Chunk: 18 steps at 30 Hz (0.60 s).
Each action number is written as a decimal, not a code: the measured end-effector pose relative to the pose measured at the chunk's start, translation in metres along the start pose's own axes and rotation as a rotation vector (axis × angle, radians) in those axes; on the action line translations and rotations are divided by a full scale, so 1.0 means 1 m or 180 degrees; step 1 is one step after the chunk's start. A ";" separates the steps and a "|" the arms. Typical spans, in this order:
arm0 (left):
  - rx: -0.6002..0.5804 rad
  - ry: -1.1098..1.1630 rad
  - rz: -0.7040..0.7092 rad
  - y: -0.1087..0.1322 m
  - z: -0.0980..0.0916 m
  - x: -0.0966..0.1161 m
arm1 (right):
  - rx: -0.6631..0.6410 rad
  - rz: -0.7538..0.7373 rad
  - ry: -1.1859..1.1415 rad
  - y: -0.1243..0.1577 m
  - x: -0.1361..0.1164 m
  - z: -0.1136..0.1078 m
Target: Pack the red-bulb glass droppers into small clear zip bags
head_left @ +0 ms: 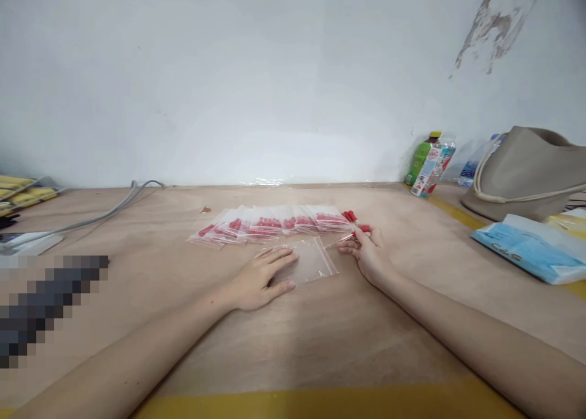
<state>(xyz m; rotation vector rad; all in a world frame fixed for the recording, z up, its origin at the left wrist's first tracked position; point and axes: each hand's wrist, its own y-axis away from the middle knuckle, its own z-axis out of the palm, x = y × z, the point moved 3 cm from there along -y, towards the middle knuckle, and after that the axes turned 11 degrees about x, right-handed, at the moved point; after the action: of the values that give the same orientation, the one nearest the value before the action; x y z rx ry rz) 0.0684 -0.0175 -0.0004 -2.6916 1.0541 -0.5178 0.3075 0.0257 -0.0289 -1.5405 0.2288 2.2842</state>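
My left hand (262, 279) lies flat with fingers stretched out on an empty clear zip bag (311, 261) on the wooden table (320, 333). My right hand (368, 252) is closed in a pinch on small red pieces (361, 228) at the bag's right end. Behind both hands a row of several clear bags filled with red pieces (274, 225) stretches across the table. A few loose red pieces (350, 215) lie at the row's right end.
A green bottle (420, 157) and a wrapped bottle (433, 168) stand at the back right beside a beige bag (531, 172). A blue packet (531, 248) lies at the right. A grey cable (105, 211) and yellow items (22, 193) sit at the left.
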 end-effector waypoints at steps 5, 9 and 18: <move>0.0043 0.0040 0.0008 0.000 0.001 -0.001 | 0.0490 -0.0199 -0.0051 -0.006 0.002 -0.006; -0.0042 -0.0018 -0.0039 0.000 0.002 -0.002 | 0.0419 -0.0211 0.0027 -0.007 0.003 -0.006; -0.0015 0.0008 -0.0046 0.000 0.001 -0.001 | -0.0073 0.0277 -0.0065 0.006 -0.002 0.003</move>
<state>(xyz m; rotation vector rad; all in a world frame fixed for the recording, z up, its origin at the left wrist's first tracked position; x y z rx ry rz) 0.0679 -0.0167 -0.0018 -2.7054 1.0387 -0.5221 0.3035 0.0202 -0.0264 -1.5460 0.2701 2.3762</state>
